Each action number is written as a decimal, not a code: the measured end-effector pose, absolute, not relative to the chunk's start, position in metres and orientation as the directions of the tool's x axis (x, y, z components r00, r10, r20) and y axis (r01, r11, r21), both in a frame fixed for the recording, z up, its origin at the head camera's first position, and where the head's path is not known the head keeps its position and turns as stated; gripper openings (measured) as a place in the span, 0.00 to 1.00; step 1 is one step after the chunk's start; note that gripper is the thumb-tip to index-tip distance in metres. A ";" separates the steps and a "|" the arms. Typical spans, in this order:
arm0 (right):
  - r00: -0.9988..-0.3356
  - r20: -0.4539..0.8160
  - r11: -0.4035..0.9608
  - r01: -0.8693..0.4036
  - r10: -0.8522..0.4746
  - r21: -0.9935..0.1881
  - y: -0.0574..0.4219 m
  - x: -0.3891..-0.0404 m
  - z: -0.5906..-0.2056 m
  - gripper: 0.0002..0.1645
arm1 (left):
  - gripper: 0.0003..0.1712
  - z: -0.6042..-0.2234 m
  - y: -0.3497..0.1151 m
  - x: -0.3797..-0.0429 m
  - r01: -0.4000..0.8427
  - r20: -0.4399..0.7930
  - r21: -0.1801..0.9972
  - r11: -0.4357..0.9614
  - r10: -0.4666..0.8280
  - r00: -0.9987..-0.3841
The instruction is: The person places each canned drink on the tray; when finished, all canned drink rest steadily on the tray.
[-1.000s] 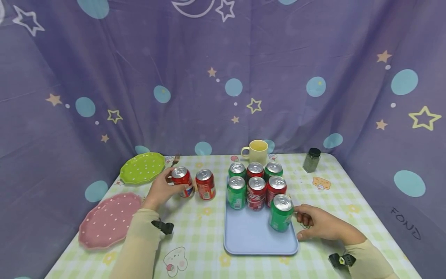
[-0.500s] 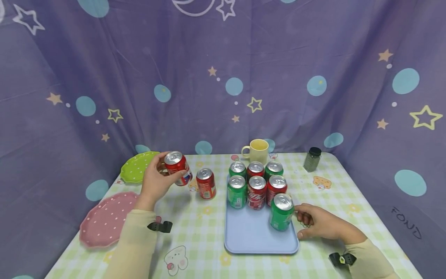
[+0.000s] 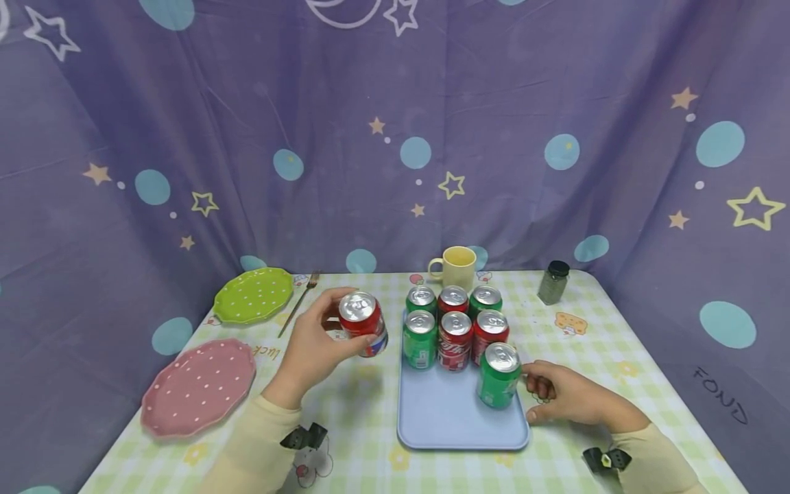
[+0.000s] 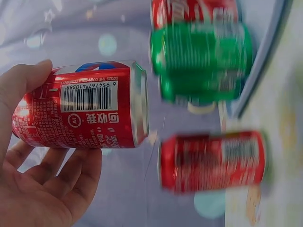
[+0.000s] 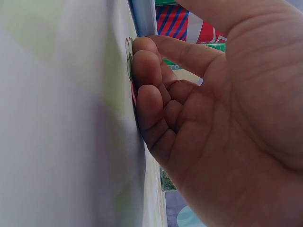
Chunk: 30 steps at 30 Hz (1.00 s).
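My left hand [image 3: 317, 350] grips a red soda can [image 3: 358, 328] in the air, left of the blue tray [image 3: 453, 425]. In the left wrist view, thumb and fingers wrap the held can's body, barcode showing. Another red can [image 4: 213, 161] appears below it there; the head view has it hidden behind the held can. Two rows of green and red cans stand at the tray's back. A single green can [image 3: 498, 384] stands in front at the right edge. Beside that edge my right hand [image 3: 570, 396] rests on the tablecloth, fingers loosely curled, holding nothing, fingertips close to the green can.
A yellow mug [image 3: 459, 266] stands behind the tray, with a dark-lidded jar [image 3: 553, 283] to its right. On the left lie a pink dotted plate [image 3: 200, 387], a green dotted plate [image 3: 253, 296] and a fork [image 3: 300, 302]. A purple curtain hangs behind the table.
My left hand has lifted the red can off the table, then carried it right toward the tray, uncovering the fork. My right hand has stayed put.
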State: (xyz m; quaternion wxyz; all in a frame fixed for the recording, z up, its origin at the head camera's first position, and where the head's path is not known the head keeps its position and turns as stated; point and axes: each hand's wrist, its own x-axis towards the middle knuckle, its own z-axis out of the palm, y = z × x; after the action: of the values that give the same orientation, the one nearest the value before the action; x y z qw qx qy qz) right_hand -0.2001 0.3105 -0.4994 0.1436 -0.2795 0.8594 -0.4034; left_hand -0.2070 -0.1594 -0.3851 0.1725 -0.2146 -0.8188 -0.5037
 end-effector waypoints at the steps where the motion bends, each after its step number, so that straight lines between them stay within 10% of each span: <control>1: -0.803 -0.021 0.520 -0.364 -0.595 -0.773 0.310 -0.200 -0.499 0.37 | 0.42 -0.386 -0.154 -0.204 0.526 0.490 0.755 0.392 0.195 -0.849; 30: -0.807 -0.016 0.535 -0.377 -0.591 -0.756 0.310 -0.201 -0.500 0.35 | 0.43 -0.447 -0.034 -0.194 0.491 0.306 0.723 0.485 0.413 -0.858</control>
State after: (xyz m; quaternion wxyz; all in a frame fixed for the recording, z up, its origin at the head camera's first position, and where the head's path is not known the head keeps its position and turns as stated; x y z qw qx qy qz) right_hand -0.2011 0.3102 -0.5003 0.1361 -0.2796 0.8653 -0.3930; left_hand -0.1935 -0.0340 -0.4472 0.0454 -0.2627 -0.8606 -0.4339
